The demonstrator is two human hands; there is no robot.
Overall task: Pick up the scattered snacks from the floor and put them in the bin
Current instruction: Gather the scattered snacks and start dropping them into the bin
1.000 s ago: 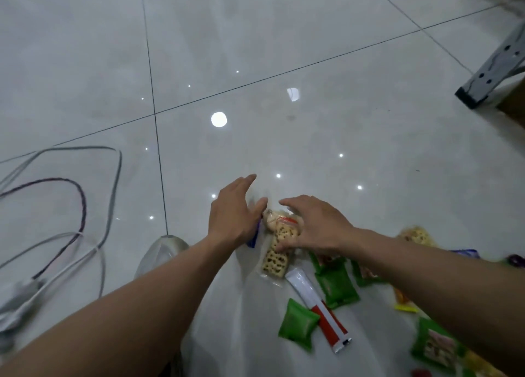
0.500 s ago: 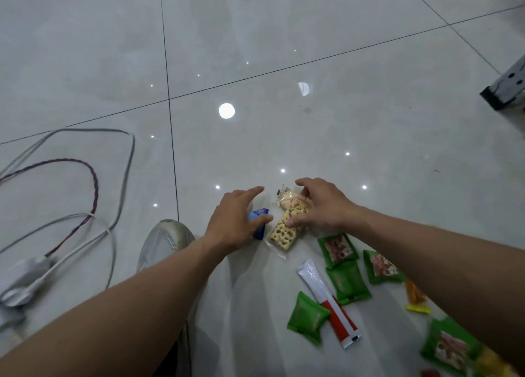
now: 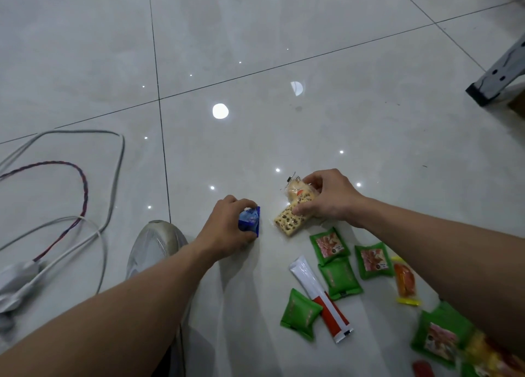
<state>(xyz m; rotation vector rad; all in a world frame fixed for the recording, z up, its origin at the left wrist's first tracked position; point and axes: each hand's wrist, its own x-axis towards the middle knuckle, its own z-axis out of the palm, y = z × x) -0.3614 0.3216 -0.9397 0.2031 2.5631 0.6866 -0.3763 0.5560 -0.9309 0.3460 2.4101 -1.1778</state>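
**Both grips now closed on snacks, nothing binned yet**

A second ago both my hands were flat and spread over the pile. Now they have closed. My left grip [image 3: 227,229] has its fingers curled round the blue packet [image 3: 250,220], with the thumb under its lower corner. My right grip [image 3: 332,197] pinches the clear-wrapped cracker bar [image 3: 291,221] together with a round snack in clear wrap [image 3: 295,190] bunched against its top end. Can't tell if either is off the floor [image 3: 284,49] yet; they look low, at or just above the tile.

So the reach is done and the grasp is made: three items secured, I'd say, and the next step is lift and carry. The bin isn't in view, so I'll have to turn to find it.

Lots left on the floor near my right forearm: green packets [image 3: 339,277], the white-and-red stick [image 3: 321,294], an orange packet [image 3: 404,283], more at the bottom right, blurred. My shoe [image 3: 154,246] sits just beside my left wrist, and the cables [image 3: 85,194] lie well apart to the left.
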